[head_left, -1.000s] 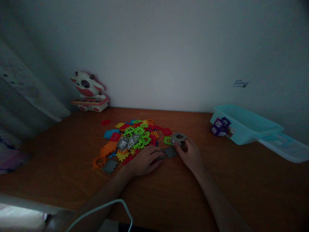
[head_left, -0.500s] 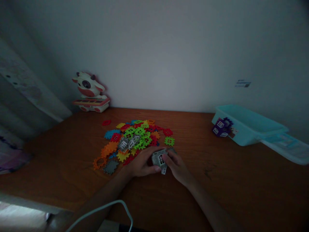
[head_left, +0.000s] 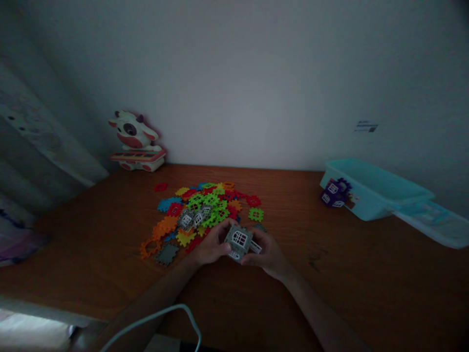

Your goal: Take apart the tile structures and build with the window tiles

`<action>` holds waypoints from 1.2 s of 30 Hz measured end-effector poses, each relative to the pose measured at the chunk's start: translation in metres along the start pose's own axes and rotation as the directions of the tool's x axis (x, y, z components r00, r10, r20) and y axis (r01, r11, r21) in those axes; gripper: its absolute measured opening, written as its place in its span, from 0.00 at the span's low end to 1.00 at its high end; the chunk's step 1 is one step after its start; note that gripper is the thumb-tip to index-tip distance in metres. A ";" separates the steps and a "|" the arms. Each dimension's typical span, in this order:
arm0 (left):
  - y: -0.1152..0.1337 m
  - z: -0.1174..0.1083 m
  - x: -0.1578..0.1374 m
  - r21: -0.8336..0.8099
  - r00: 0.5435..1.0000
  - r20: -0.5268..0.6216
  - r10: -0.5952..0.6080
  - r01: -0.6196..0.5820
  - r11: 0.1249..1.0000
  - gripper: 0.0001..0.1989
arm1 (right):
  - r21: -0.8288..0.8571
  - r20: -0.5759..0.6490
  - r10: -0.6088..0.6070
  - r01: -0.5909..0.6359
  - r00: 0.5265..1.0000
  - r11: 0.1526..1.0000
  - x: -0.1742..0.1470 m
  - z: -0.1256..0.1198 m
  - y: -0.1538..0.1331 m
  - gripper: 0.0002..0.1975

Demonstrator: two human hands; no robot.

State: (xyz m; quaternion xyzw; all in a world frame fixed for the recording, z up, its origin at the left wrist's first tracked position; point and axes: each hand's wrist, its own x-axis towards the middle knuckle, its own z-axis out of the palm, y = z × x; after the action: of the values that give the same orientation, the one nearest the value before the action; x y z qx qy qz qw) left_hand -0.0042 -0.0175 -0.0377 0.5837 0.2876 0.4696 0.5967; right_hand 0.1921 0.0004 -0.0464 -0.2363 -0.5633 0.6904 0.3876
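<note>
Between my two hands is a grey block built from interlocking plastic tiles [head_left: 239,238], with white lattice windows on its faces. My left hand [head_left: 214,246] grips its left side, thumb at the lower front. On the right side, my right hand [head_left: 269,254] has its thumb and fingers closed on the block. A white-framed window panel [head_left: 255,247] sticks out of the block beside the right fingers. Just beyond my left hand lies a pile of colourful interlocking tiles [head_left: 212,199]. Grey window tiles [head_left: 186,220] rest on top of the pile.
A toy cow keyboard [head_left: 137,157] stands at the back left of the wooden table [head_left: 293,293]. At the right is a light blue bin [head_left: 370,208] with a purple tile cube [head_left: 334,194] against it. A pale cable [head_left: 154,314] loops across the near edge.
The grey block has been turned in my hands, so a window now faces up and the protruding panel points right instead of down. Both hands have shifted their grip.
</note>
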 end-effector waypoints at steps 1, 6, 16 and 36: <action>0.000 0.000 0.000 -0.032 1.000 -0.004 -0.007 0.007 0.999 0.35 | 0.032 -0.005 0.032 -0.032 0.999 0.999 0.001 0.001 0.000 0.26; -0.004 0.004 0.004 -0.045 0.994 -0.072 -0.076 0.073 0.996 0.34 | 0.109 -0.089 0.093 -0.084 0.992 0.991 0.005 0.007 -0.001 0.28; -0.001 -0.003 0.018 0.149 0.837 -0.547 0.025 0.068 0.987 0.24 | -0.324 -0.382 -0.075 -0.058 0.921 0.944 0.006 -0.011 0.000 0.21; 0.002 0.022 0.008 0.144 0.981 -0.115 -0.156 0.172 0.974 0.24 | -0.028 -0.279 0.059 -0.070 0.958 0.997 0.003 -0.007 0.003 0.27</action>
State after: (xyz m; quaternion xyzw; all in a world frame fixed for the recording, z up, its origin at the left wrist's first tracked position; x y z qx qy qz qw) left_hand 0.0179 -0.0198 -0.0311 0.5771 0.4007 0.4245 0.5711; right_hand 0.1946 0.0071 -0.0501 -0.3564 -0.5080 0.6520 0.4357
